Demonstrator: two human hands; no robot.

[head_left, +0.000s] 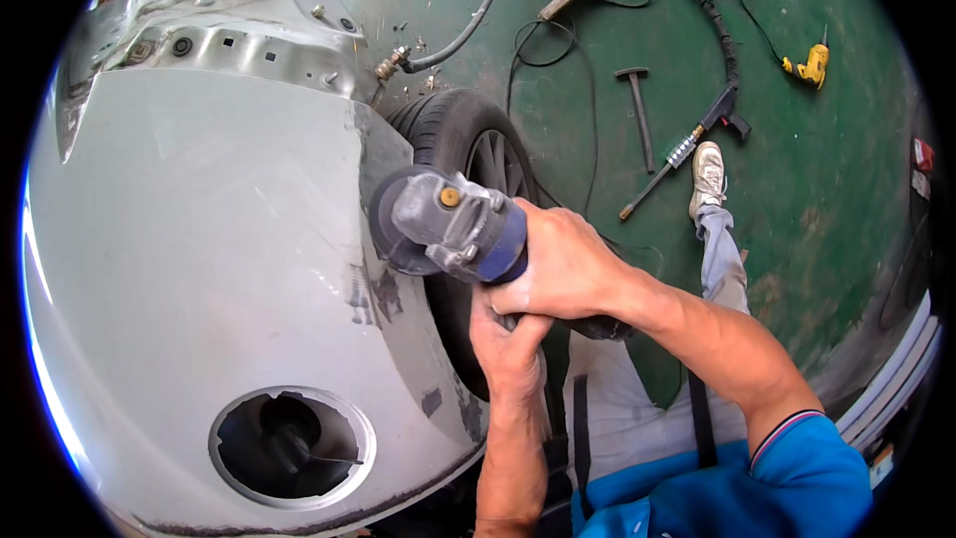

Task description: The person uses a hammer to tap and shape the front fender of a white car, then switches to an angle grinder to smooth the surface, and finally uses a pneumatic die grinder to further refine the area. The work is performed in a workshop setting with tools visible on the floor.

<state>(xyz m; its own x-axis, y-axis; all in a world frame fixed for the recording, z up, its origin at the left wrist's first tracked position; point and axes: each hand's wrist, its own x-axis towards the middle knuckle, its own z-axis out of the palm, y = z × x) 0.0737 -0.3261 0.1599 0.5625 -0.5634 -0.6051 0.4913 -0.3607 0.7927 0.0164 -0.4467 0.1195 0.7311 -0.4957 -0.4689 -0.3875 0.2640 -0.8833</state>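
Blue shirt cloth [657, 513] fills the lower right of the head view, a bare right forearm coming out of its sleeve [809, 453]; the right hand [573, 257] is wrapped closed round the body of an angle grinder [458, 224], its fingertips hidden; the left hand [510, 344] sits just beneath, curled closed on the grinder's underside with the thumb bent over, most of its other fingers out of sight; the grinder's disc [384, 219] overlaps the edge of a grey car panel [229, 219] beside a tyre [438, 125]; I cannot tell whether disc and panel touch; 1 oval opening [289, 443] shows low in the panel; on the green floor [797, 169] lie 1 hammer [638, 115], 1 gun with a long nozzle [682, 149] and 1 yellow drill [815, 66]; 1 pale shoe [708, 177] stands near the gun.
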